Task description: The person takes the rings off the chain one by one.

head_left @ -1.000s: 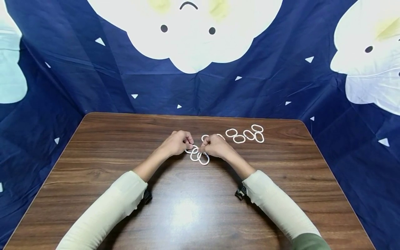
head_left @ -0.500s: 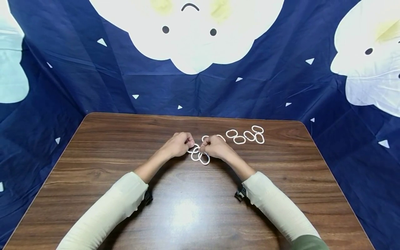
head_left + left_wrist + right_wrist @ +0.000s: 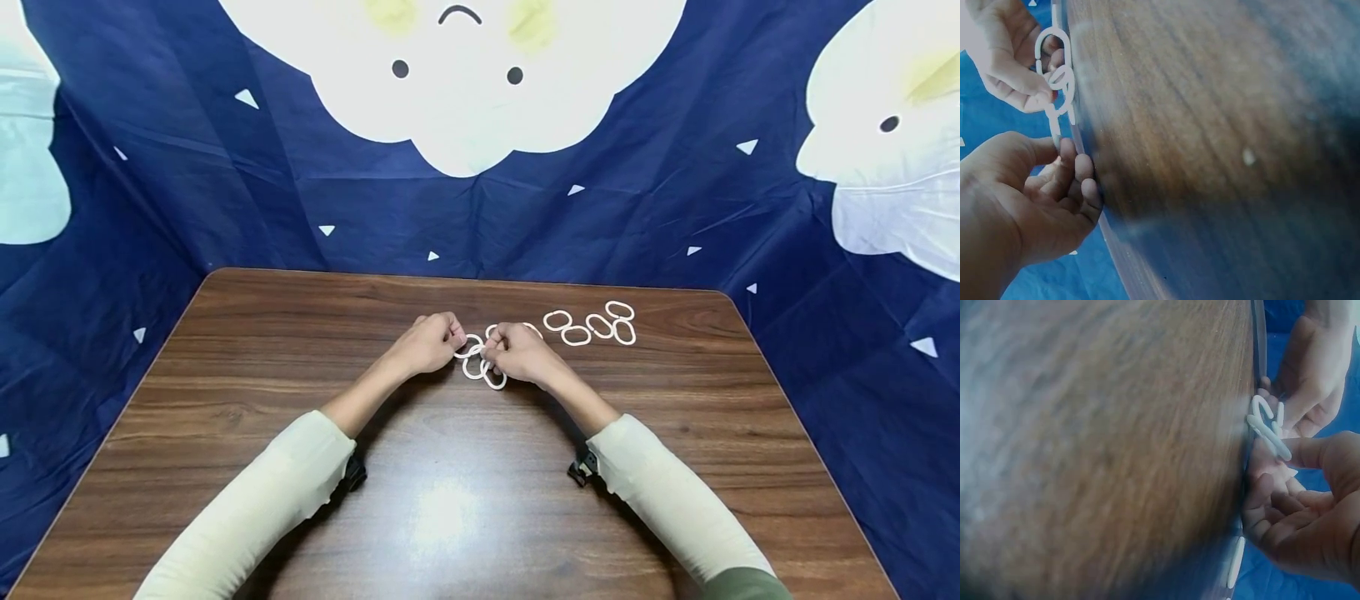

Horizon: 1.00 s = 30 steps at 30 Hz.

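Observation:
Over the far middle of the table, my left hand (image 3: 430, 344) pinches the left one of several white oval plastic links between thumb and fingertips. In the left wrist view that link (image 3: 1054, 125) stands edge-on and passes up to the other hand. My right hand (image 3: 519, 353) pinches at the links' upper right with thumb and forefinger. A looped link (image 3: 1038, 47) hangs at its fingers, with another threaded through it. Two lower links overlap below the hands, the lowest link (image 3: 495, 387) nearest me. The right fingers hide where the pinched links meet.
More white links (image 3: 576, 344) lie in a staggered row at the table's far right. Behind my right hand other links (image 3: 534, 328) are partly covered. The brown wooden table (image 3: 285, 333) ends at a blue cloth backdrop (image 3: 420, 217) with white clouds.
The links between my hands have shifted a little away from me and to the right. Both hands keep nearly the same places and still pinch.

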Available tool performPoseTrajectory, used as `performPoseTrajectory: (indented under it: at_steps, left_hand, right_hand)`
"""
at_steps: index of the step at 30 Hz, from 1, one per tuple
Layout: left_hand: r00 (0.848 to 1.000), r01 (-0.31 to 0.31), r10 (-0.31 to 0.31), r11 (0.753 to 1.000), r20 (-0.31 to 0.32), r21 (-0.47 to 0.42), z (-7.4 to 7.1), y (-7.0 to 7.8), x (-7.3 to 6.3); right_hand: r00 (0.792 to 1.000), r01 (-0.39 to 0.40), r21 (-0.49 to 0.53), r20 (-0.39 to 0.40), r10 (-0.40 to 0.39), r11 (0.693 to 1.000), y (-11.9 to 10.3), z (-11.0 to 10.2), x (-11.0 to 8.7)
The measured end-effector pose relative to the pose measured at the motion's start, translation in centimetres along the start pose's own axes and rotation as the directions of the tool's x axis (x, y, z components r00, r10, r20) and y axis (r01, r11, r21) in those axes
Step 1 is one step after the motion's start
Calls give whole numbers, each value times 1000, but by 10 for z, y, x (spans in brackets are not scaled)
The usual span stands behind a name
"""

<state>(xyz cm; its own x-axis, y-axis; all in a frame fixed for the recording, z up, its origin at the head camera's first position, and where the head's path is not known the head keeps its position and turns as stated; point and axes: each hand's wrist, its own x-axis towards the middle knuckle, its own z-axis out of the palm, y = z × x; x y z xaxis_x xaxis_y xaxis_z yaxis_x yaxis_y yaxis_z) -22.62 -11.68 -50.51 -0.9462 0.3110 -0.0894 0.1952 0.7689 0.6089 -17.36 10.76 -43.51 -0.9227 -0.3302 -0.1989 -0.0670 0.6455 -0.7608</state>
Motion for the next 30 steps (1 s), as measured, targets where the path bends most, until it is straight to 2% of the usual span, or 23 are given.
performPoseTrajectory:
  at_steps: [2,4,5,7,9,12,14,18,23,30]
  left_hand:
    - [1000,7,-7,1000,1,-6,-1,1,0]
    - [1000,9,-9,1000,10,-19,-2,2,1]
    - [1000,9,-8,1000,15,-24,-2,2,1]
    - [1000,6,-6,999,20,-32,-3,2,1]
    - [1000,3,-2,999,24,-40,-4,2,1]
    - [1000,7,-5,999,30,-47,-5,1,2]
    - [999,16,-13,998,44,-57,-6,0,3]
    - [998,39,-34,997,61,-70,-8,-1,4]
    - [995,61,-54,994,81,-88,-10,-2,4]
    - [997,55,-51,996,61,-67,-9,-4,4]
  right_hand:
    - [1000,9,-18,-2,-9,1000,-4,-2,-3]
    - [1000,19,-43,-8,-20,999,3,-2,2]
    - [999,47,-50,-12,-47,998,14,0,9]
    - [998,56,-66,-10,-57,996,18,-2,12]
    - [996,80,-81,-23,-82,993,34,1,25]
    - [995,92,-106,-39,-97,990,45,2,34]
    - [988,132,-130,-62,-141,983,66,8,48]
    - [976,183,-155,-91,-198,971,82,11,57]
    - [976,171,-155,-105,-188,973,70,5,43]
    - [991,106,-29,-74,-108,994,12,-13,-6]
